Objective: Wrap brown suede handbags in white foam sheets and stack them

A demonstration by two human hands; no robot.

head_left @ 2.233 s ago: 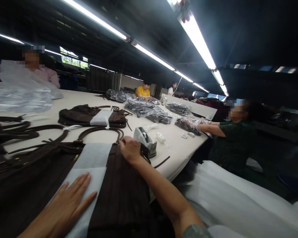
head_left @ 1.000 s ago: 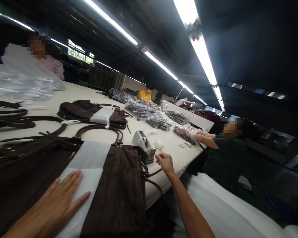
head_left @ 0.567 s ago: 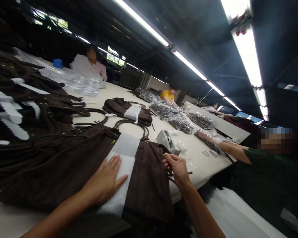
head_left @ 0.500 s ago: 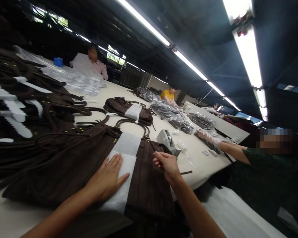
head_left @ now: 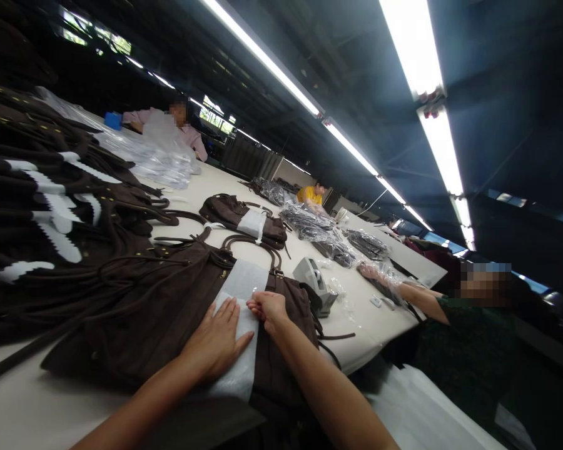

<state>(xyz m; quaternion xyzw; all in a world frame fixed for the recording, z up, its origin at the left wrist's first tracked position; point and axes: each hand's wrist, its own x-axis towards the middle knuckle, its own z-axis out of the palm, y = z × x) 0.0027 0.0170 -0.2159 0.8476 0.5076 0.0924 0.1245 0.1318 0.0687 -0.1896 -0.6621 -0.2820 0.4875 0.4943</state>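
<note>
A dark brown handbag (head_left: 154, 337) lies on the table in front of me, with a band of white tissue paper (head_left: 244, 275) wrapped around its middle. My left hand (head_left: 216, 340) rests flat on the paper, fingers spread, pressing the overlapping sheet against the bag. At the paper's right edge, close to the left fingertips, my right hand (head_left: 268, 310) is closed in a pinch. A small clear glint at those fingertips looks like a piece of clear tape, mostly hidden. Just beyond the bag stands a grey tape dispenser (head_left: 315, 284).
Brown bags with white serrated strips (head_left: 59, 206) on their handles are heaped at left. Another paper-banded bag (head_left: 241, 219) lies farther back. Plastic-wrapped bags (head_left: 316, 231) and clear plastic sheets (head_left: 154, 156) cover parts of the table (head_left: 216, 178). A co-worker's arm (head_left: 420, 300) reaches in from the right.
My right hand has moved left, from beside the tape dispenser to the paper's edge near my left hand. My left hand stays flat on the paper. The view has shifted slightly.
</note>
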